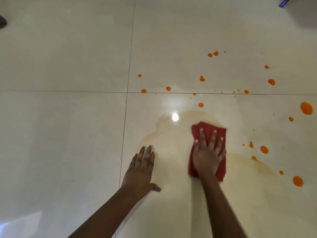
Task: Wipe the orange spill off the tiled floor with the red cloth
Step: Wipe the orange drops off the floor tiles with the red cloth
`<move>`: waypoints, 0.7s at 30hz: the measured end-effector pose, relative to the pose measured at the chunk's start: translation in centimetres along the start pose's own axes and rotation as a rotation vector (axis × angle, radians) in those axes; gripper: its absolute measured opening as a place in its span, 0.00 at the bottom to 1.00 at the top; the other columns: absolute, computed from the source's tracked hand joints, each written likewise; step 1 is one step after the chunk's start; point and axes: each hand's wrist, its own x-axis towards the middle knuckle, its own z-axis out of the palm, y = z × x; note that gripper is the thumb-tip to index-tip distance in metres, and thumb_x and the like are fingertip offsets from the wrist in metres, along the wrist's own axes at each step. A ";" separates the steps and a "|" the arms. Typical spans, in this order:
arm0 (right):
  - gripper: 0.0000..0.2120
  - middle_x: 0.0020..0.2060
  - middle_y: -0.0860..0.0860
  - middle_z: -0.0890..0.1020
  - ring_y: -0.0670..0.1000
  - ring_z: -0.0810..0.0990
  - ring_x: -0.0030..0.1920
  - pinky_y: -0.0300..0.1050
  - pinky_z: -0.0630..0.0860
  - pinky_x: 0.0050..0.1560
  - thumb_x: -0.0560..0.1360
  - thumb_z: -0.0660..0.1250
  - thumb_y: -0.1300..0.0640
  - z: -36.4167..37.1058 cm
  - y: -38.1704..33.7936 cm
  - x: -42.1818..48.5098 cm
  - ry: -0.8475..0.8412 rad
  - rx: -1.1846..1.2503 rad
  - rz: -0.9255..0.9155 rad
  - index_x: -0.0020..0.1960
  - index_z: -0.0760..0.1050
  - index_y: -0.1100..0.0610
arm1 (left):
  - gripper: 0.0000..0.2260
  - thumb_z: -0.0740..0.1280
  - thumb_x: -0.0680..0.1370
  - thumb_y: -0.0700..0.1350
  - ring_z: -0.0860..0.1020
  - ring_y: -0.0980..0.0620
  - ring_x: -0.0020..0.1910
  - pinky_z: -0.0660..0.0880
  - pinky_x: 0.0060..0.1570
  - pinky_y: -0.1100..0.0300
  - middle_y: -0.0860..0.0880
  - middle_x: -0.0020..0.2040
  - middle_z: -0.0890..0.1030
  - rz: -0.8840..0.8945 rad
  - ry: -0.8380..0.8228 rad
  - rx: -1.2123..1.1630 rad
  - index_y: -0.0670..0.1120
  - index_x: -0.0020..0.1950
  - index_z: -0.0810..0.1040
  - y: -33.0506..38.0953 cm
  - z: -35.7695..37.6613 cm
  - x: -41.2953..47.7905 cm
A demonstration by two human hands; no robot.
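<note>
My right hand [208,155] presses flat, fingers spread, on the folded red cloth [207,129], which lies on the cream tiled floor [68,134]. A thin, pale orange wet smear [171,134] spreads around the cloth and to its left and right. My left hand [141,167] rests flat on the floor left of the cloth, fingertips at the smear's edge. Several bright orange drops lie beyond and to the right, the largest spill drop [306,108] at the right edge, another drop [298,181] lower right.
Dark grout lines cross at the tile joint [127,92]. A blue object [284,1] shows at the top right corner and a dark object [2,21] at the left edge. A ceiling light glares off the wet floor [175,116].
</note>
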 end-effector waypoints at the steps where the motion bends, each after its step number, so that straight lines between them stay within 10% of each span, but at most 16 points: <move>1: 0.24 0.74 0.57 0.60 0.64 0.58 0.73 0.68 0.58 0.67 0.77 0.50 0.45 0.5 -1.0 -2.8 0.002 0.007 -0.047 0.73 0.59 0.44 | 0.52 0.60 0.71 0.69 0.26 0.46 0.67 0.33 0.69 0.52 0.45 0.68 0.25 -0.015 -0.001 -0.023 0.41 0.70 0.29 0.1 -0.3 0.0; 6: 0.23 0.76 0.52 0.53 0.61 0.51 0.75 0.63 0.50 0.70 0.79 0.47 0.43 2.3 -7.9 -1.9 -0.130 -0.093 -0.522 0.74 0.51 0.39 | 0.54 0.61 0.69 0.71 0.29 0.42 0.73 0.36 0.73 0.49 0.44 0.72 0.27 -0.089 0.035 -0.041 0.41 0.74 0.31 -1.1 -2.2 2.2; 12: 0.23 0.76 0.54 0.52 0.61 0.49 0.75 0.64 0.49 0.70 0.79 0.48 0.45 0.6 -2.1 2.1 -0.028 0.014 0.004 0.74 0.52 0.41 | 0.55 0.62 0.69 0.71 0.26 0.45 0.70 0.37 0.73 0.50 0.45 0.70 0.25 -0.072 -0.010 -0.057 0.39 0.74 0.32 -2.1 -1.8 2.9; 16: 0.25 0.72 0.55 0.64 0.63 0.63 0.71 0.66 0.60 0.65 0.75 0.50 0.43 2.3 -6.6 -5.0 -0.077 -0.021 -0.274 0.72 0.60 0.42 | 0.53 0.62 0.71 0.68 0.24 0.44 0.66 0.34 0.71 0.51 0.42 0.74 0.29 -0.058 -0.004 -0.044 0.39 0.74 0.33 -2.0 -1.8 3.3; 18: 0.24 0.75 0.53 0.56 0.61 0.53 0.74 0.64 0.50 0.70 0.78 0.47 0.43 2.5 -9.3 -1.5 -0.094 -0.089 -0.513 0.74 0.53 0.39 | 0.52 0.61 0.71 0.69 0.24 0.44 0.66 0.33 0.70 0.51 0.43 0.73 0.28 -0.055 -0.011 -0.036 0.40 0.75 0.33 -2.2 -1.9 3.3; 21: 0.24 0.76 0.50 0.43 0.58 0.40 0.75 0.61 0.39 0.71 0.80 0.44 0.43 1.5 -9.7 5.1 -0.167 -0.107 -0.361 0.74 0.43 0.38 | 0.54 0.63 0.69 0.69 0.25 0.45 0.68 0.34 0.71 0.50 0.44 0.73 0.27 -0.067 -0.024 -0.065 0.40 0.75 0.34 -2.1 -1.9 3.3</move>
